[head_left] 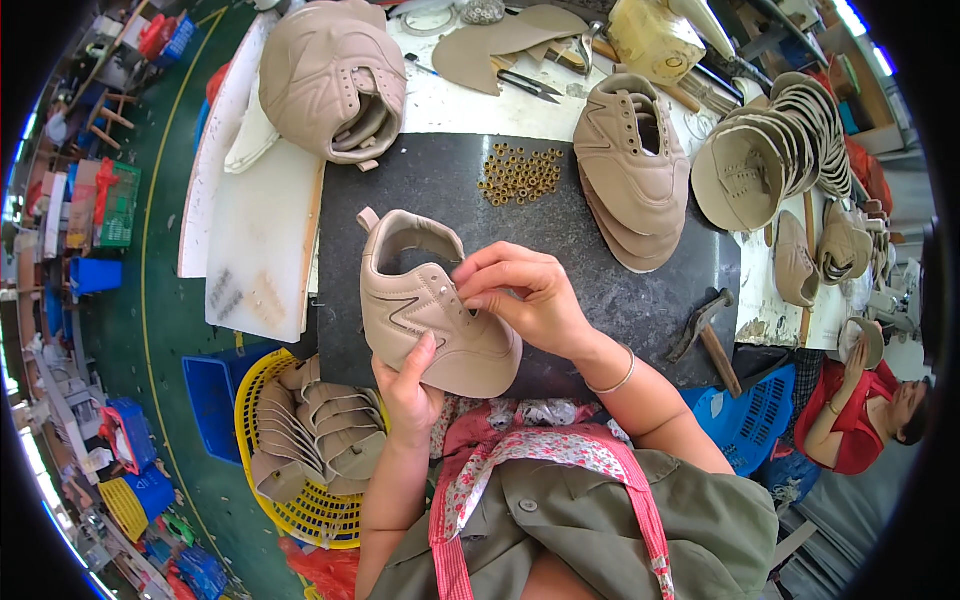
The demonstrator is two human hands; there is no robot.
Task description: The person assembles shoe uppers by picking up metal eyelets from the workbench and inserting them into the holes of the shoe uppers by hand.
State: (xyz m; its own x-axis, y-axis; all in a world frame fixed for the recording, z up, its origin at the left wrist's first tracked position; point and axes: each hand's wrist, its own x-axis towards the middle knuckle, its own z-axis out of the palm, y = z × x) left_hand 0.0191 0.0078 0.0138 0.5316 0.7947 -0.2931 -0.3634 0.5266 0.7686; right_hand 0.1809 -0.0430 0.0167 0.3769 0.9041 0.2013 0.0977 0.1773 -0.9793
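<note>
A beige shoe upper (480,355) is tilted over the near left of the dark work mat. My left hand (408,392) grips its lower side, thumb pressed on the side panel below the stitched zigzag. My right hand (530,298) is closed at the row of lace holes, thumb and forefinger pinched together at the edge of the opening. Whatever lies between those fingertips is hidden. Just beyond on the mat lies a spread of small brass eyelets (520,174). To their right rests a stack of beige uppers (632,165).
More uppers (330,80) are piled at the far left, and a nested row (740,175) stands far right. A hammer (710,340) lies at the mat's right edge. Below left, a yellow basket (250,400) holds beige pieces. A co-worker (850,410) sits at right.
</note>
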